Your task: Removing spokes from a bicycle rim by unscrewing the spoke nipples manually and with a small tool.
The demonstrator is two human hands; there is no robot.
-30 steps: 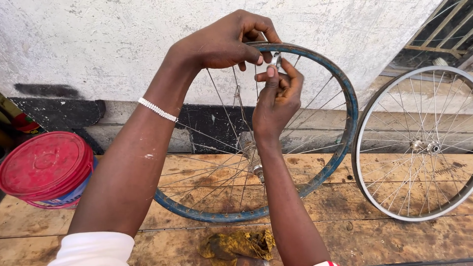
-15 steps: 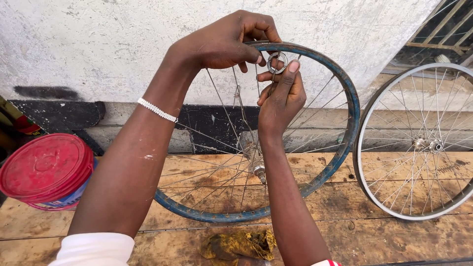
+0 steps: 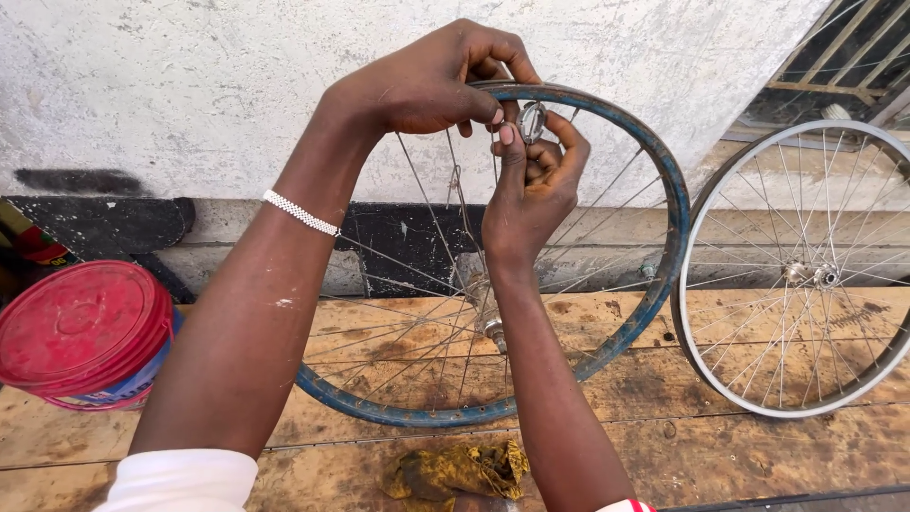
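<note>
Blue rim [image 3: 664,190] stands upright on the wooden surface [image 3: 739,446] before a wall. Left hand [image 3: 427,81] curls closed over its top; right hand [image 3: 531,185] pinches a small metal ring [image 3: 531,121] there.

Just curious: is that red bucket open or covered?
Covered: a red lid sits over the tilted bucket beside the blue wheel.

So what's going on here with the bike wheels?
A person holds a blue-rimmed spoked wheel upright on a wooden bench. The left hand grips the top of the rim, while the right hand pinches a small round metal tool against the rim there. A silver wheel leans on the wall to the right, a red-lidded bucket sits left, and a yellow rag lies in front.
</note>
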